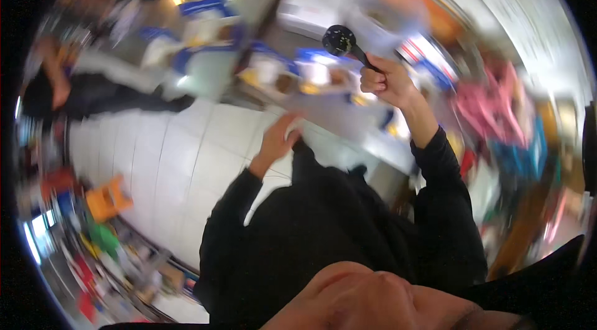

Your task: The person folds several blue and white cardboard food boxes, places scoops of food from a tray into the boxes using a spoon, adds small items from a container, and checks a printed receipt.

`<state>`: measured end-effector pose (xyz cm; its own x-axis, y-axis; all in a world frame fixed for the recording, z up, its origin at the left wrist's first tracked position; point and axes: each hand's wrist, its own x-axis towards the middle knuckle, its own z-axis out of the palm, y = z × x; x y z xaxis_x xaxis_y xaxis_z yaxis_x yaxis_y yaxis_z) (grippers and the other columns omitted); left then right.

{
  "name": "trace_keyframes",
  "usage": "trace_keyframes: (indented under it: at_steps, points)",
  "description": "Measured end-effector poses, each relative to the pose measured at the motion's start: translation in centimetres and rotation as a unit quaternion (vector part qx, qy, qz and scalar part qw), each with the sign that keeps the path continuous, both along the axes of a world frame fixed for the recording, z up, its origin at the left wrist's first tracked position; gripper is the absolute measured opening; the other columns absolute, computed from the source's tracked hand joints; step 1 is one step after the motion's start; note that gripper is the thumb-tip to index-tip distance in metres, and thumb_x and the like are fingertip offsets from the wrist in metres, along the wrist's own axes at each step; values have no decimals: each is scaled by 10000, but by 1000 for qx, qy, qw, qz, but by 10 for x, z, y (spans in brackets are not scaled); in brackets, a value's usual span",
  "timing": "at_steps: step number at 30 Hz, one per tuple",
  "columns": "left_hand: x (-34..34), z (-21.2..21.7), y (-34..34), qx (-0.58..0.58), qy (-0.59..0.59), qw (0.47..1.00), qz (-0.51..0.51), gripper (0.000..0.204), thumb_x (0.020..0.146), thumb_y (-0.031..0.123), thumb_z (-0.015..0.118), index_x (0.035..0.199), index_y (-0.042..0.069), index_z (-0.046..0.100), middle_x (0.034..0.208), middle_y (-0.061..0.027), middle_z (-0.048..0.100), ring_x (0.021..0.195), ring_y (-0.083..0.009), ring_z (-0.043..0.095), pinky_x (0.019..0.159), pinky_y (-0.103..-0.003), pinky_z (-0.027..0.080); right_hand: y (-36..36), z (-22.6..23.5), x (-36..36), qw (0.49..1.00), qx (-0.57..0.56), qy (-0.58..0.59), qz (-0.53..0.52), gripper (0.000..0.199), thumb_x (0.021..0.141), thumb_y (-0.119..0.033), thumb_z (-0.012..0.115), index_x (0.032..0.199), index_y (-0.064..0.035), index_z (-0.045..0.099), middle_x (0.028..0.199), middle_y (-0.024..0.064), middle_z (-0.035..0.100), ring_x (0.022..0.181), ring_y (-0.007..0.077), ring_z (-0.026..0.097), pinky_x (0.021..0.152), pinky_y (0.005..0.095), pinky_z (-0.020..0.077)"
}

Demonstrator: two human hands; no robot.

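Observation:
A black ladle [339, 40] with a round head is in my right hand [388, 79], which is closed around its handle. Pale and green specks dot the head, held up over the far part of the counter, near a large translucent round container [388, 9]. My left hand [277, 141] hovers by the counter's near edge, holding nothing, its thumb and fingers apart. Beyond it stand blurred portions of food [283, 81] in blue-and-white packs along the metal counter [336, 115].
A white boxy device [314, 1] stands at the back. Pink bags [491, 103] and a blue crate [522, 149] crowd the right. Another person's dark-clothed leg [118, 95] shows at left. An orange stool [107, 198] stands on the white tiled floor [168, 149], near cluttered goods.

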<state>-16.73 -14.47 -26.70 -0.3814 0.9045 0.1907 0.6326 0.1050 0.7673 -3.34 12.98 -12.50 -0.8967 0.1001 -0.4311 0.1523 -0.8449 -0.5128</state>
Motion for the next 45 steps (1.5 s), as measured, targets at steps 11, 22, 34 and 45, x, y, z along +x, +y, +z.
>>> trace_keyframes:
  at_steps: [11, 22, 34, 45]
  points:
    - [303, -67, 98, -250, -76, 934, -244, 541, 805, 406, 615, 1218, 81, 491, 1164, -170, 536, 975, -298, 580, 820, -374, 460, -63, -224, 497, 646, 550, -528, -28, 152, 864, -180, 473, 930, -43, 469, 682, 134, 522, 626, 280, 539, 574, 382, 430]
    - [462, -91, 159, -225, -93, 965, -101, 670, 900, 247, 429, 1420, 80, 42, 1104, -302, 516, 812, -439, 582, 678, -487, 468, 0, -269, 420, 674, 533, -444, -254, 326, 874, -175, 449, 1145, 1, 486, 839, 294, 574, 772, 430, 583, 654, 466, 453]
    - [463, -102, 168, -280, -101, 951, -86, 632, 903, 272, 425, 1421, 111, 101, 825, -272, 603, 709, -438, 584, 629, -512, 445, 29, -258, 450, 474, 778, -375, 172, 490, 771, -161, 521, 1257, -137, 466, 771, 125, 657, 666, 299, 642, 561, 433, 495]
    - [488, -109, 170, -99, -126, 987, 30, 476, 954, 262, 330, 1398, 123, 230, 945, -244, 606, 768, -439, 573, 641, -494, 441, -3, -216, 524, 658, 676, -176, 281, 505, 910, -187, 417, 1393, -127, 280, 853, 226, 623, 727, 371, 616, 682, 431, 468]
